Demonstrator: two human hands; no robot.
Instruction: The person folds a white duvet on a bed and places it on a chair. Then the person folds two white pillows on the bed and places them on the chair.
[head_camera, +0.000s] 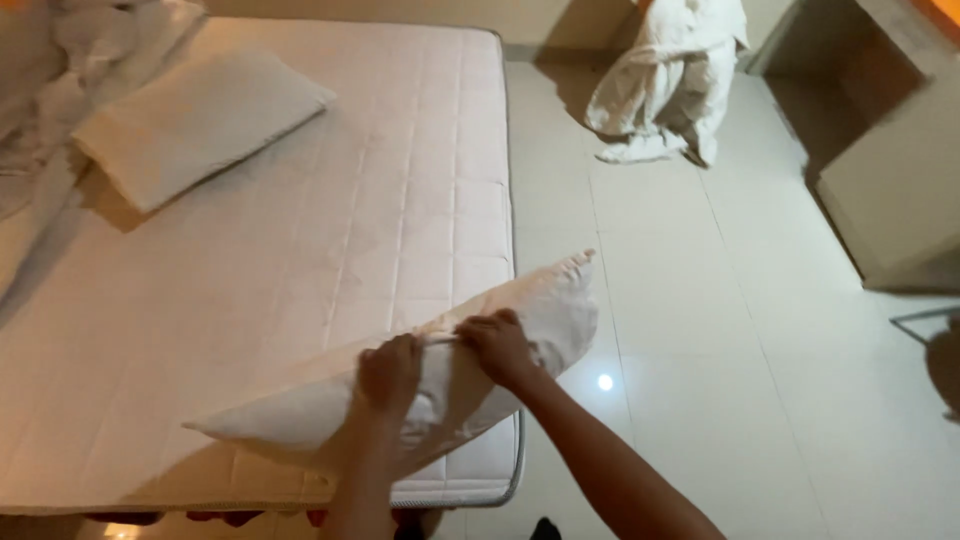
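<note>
A white pillow (545, 305) lies tilted across the near right corner of a bare quilted mattress (330, 210), one end sticking out past the bed's edge. My left hand (388, 372) grips the pillow's upper seam near the middle. My right hand (497, 345) grips the same seam just to the right, the two hands almost touching. A second white pillow (195, 125) rests flat at the far left of the mattress.
Crumpled white sheets (50, 70) are piled at the bed's far left. A heap of white bedding (670, 80) stands on the tiled floor (720, 330) at the back. A pale cabinet (900, 190) is at the right wall.
</note>
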